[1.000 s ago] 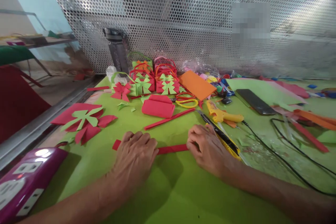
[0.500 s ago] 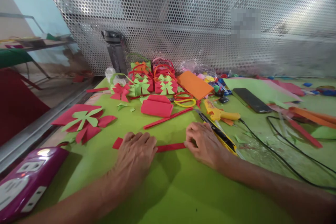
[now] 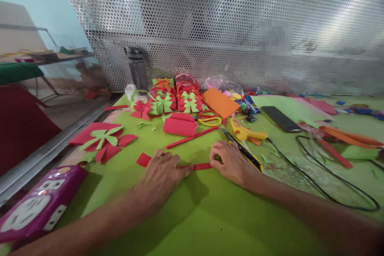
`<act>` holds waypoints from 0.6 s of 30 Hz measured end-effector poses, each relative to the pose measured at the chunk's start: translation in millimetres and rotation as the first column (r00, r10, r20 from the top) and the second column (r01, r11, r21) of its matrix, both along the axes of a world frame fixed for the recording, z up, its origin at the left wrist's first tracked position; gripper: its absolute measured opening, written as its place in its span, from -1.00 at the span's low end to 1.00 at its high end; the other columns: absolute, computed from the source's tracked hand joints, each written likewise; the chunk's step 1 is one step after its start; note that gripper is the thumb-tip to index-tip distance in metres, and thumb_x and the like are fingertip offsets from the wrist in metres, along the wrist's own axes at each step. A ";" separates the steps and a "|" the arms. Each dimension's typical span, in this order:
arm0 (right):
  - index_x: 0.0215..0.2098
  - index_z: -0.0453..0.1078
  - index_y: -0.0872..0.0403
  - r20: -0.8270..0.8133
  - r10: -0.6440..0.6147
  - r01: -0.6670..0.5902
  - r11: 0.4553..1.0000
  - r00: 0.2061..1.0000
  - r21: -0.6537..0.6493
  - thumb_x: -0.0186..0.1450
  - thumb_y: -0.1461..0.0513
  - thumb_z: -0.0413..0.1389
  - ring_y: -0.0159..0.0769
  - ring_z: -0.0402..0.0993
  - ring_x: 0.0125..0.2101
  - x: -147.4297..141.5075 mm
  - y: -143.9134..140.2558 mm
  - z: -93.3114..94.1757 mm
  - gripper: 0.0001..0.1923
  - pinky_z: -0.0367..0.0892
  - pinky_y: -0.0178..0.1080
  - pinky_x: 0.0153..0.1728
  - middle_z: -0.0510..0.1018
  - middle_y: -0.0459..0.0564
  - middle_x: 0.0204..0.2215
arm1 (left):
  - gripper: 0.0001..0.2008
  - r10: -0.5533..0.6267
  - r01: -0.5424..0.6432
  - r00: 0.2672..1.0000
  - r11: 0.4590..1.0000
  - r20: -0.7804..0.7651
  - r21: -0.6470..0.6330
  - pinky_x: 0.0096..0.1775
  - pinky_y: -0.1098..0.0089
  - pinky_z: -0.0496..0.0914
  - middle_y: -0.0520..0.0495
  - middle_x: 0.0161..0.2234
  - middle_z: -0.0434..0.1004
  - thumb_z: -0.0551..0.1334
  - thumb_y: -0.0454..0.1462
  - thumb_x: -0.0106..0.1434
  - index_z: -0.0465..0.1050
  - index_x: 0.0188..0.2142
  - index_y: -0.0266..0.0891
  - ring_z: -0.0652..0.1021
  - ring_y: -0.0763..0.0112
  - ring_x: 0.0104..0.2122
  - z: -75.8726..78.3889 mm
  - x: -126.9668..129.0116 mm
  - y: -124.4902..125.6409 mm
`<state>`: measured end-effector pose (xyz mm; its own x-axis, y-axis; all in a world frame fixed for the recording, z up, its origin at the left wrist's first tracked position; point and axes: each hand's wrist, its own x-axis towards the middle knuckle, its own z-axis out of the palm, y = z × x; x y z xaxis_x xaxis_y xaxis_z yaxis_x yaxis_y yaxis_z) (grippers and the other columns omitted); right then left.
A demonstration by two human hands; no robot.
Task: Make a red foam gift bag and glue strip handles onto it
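Since a moment ago my left hand (image 3: 163,172) has stretched its fingers further along the red paper strip (image 3: 199,166), closing toward my right hand (image 3: 229,163); both hands lie flat and unclenched, pressing the strip onto the green desk (image 3: 210,216). Just beyond my right hand lie a yellow utility knife (image 3: 244,151) and a yellow glue gun (image 3: 247,133); a purple power strip (image 3: 37,206) sits well left of my left hand.

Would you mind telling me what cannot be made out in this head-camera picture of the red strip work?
- The middle of the red paper strip: hidden under the left hand.
- Its right end: covered by the right hand.
- The power strip: cut off by the left edge.
- A patch on the perforated metal screen: blurred out.
- The small items beside the orange sheet: too small to name.
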<state>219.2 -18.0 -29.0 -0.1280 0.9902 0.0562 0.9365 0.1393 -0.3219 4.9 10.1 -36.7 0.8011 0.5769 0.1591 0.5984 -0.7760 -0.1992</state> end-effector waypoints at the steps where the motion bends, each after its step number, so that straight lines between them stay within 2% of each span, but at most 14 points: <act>1: -0.50 0.35 0.10 0.002 0.003 -0.003 1.000 1.000 -0.005 0.14 0.37 0.04 -0.32 0.33 -0.26 0.6 0.1 0.6 -0.89 0.00 -0.19 -0.17 0.44 -0.09 -0.39 | -0.57 0.006 -0.006 1.000 1.000 0.021 0.005 -0.31 0.32 0.15 0.06 -0.51 0.37 0.15 -0.48 0.19 0.42 -0.06 0.06 0.38 0.40 -0.47 -1.4 -1.0 -0.4; 5: -0.50 0.35 0.11 0.021 0.007 -0.006 1.000 1.000 -0.020 0.10 0.43 0.03 -0.32 0.32 -0.27 3.1 0.9 0.6 -0.86 0.00 -0.18 -0.19 0.43 -0.08 -0.38 | -0.61 0.024 -0.025 0.998 1.000 0.065 0.018 -0.30 0.33 0.17 0.05 -0.51 0.39 0.07 -0.55 0.20 0.48 -0.15 -0.10 0.38 0.43 -0.48 -4.7 -2.6 -2.0; 9: -0.52 0.35 0.12 0.041 0.012 -0.011 0.999 0.999 -0.036 0.06 0.45 0.05 -0.30 0.32 -0.27 3.8 2.2 2.6 -0.86 -0.01 -0.15 -0.17 0.43 -0.07 -0.40 | -0.63 0.035 -0.037 0.996 0.999 0.082 0.014 -0.34 0.33 0.17 0.04 -0.54 0.40 0.14 -0.55 0.15 0.51 -0.19 -0.10 0.39 0.41 -0.50 -6.1 -1.0 -5.1; 14: -0.50 0.39 0.12 0.041 0.025 -0.023 0.998 0.999 -0.062 0.08 0.40 0.08 -0.26 0.35 -0.26 -1.9 6.1 20.1 -0.90 0.03 -0.15 -0.13 0.47 -0.01 -0.37 | -0.70 0.052 -0.050 0.997 0.998 0.057 -0.032 -0.31 0.32 0.19 0.02 -0.52 0.44 0.19 -0.48 0.17 0.50 -0.18 -0.11 0.42 0.43 -0.50 -4.0 -0.8 -13.3; 16: -0.44 0.41 0.12 0.010 0.036 -0.035 0.995 0.999 -0.097 0.11 0.37 0.05 -0.29 0.37 -0.30 -7.9 9.7 27.5 -0.89 0.13 -0.24 -0.23 0.49 0.01 -0.37 | -0.73 0.045 -0.044 0.999 0.999 0.018 -0.025 -0.32 0.32 0.20 0.02 -0.51 0.45 0.20 -0.45 0.18 0.49 -0.17 -0.13 0.43 0.41 -0.49 -2.4 -0.6 -15.7; 18: -0.44 0.42 0.12 -0.041 0.068 -0.075 0.979 0.997 -0.192 0.12 0.33 0.03 -0.38 0.39 -0.45 -15.5 14.6 31.3 -0.87 0.17 -0.35 -0.41 0.50 -0.06 -0.49 | -0.76 0.043 -0.043 0.999 0.999 -0.001 0.022 -0.33 0.31 0.20 0.01 -0.53 0.43 0.20 -0.44 0.18 0.49 -0.19 -0.17 0.43 0.38 -0.49 -1.2 -0.1 -17.0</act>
